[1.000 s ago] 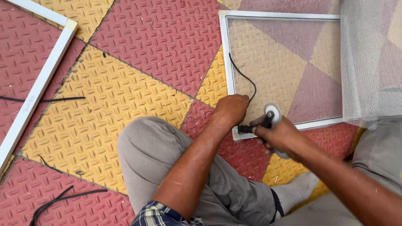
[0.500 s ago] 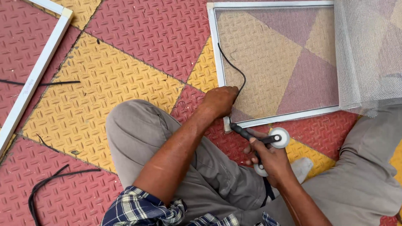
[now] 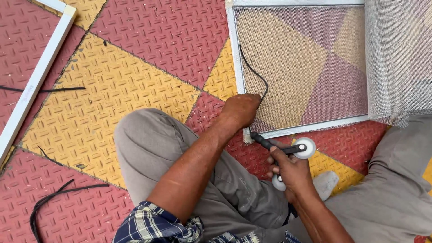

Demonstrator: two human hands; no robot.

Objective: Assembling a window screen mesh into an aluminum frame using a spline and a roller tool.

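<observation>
head view: left hand [image 3: 240, 110] is clenched on the black cord [image 3: 254, 72] at the frame's [image 3: 236, 72] lower left corner, the cord curving off toward 12 o'clock over the mesh [image 3: 306, 67]. right hand [image 3: 290, 168], at 4 o'clock from the left, grasps a roller tool [image 3: 281, 146], its white wheel [image 3: 306, 147] just below the frame's bottom rail. loose cords [image 3: 54, 195] lie at 8 o'clock.
</observation>
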